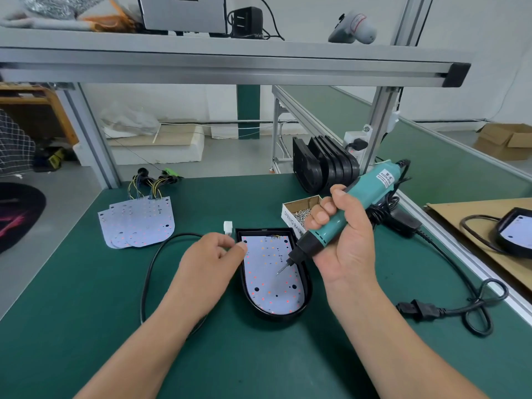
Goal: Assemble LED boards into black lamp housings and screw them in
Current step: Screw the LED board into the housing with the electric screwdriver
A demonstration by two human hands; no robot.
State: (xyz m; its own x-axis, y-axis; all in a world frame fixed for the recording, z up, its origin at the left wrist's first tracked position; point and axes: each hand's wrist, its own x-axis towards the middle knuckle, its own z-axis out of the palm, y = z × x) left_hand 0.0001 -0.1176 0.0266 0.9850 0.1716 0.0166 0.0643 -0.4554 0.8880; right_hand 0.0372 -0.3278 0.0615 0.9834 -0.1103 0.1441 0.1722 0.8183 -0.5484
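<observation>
Your right hand (342,243) has its grip wrapped round the teal electric screwdriver (357,203), bit tip down on the LED board (270,283) lying in the black lamp housing (308,286) mid-desk (86,312). Your left hand (207,263) pinches narrow at the housing's upper-left corner; whether it holds anything, I cannot tell.

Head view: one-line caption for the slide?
Right hand holds a teal screwdriver, bit aimed at the LED board in a black housing; left hand at the housing's corner.
</observation>
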